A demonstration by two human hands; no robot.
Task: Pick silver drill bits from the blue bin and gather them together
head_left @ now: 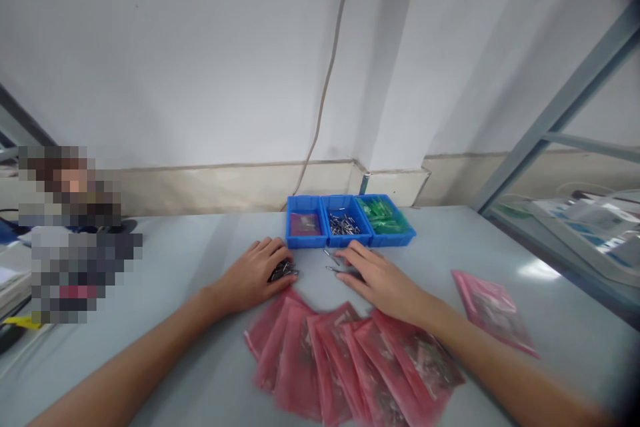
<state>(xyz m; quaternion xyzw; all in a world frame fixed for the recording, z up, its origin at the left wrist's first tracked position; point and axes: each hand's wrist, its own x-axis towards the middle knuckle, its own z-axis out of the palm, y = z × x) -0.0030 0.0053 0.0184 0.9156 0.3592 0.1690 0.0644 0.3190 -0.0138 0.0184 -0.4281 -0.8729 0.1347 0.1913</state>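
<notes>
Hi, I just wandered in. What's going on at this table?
A person is handling small metal pieces. The left hand curls around a dark clump of them, while the right hand has its fingertips at a few thin loose pieces. Behind the hands stand three blue bins; the middle one holds metal pieces, the right one green packets. Pink bags lie fanned out in front, with another pink bag off to the right.

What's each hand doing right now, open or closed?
Left hand: curled around small dark metal pieces; firm grip can't be told.
Right hand: open, slim metal pieces at its fingers; grip can't be told.
</notes>
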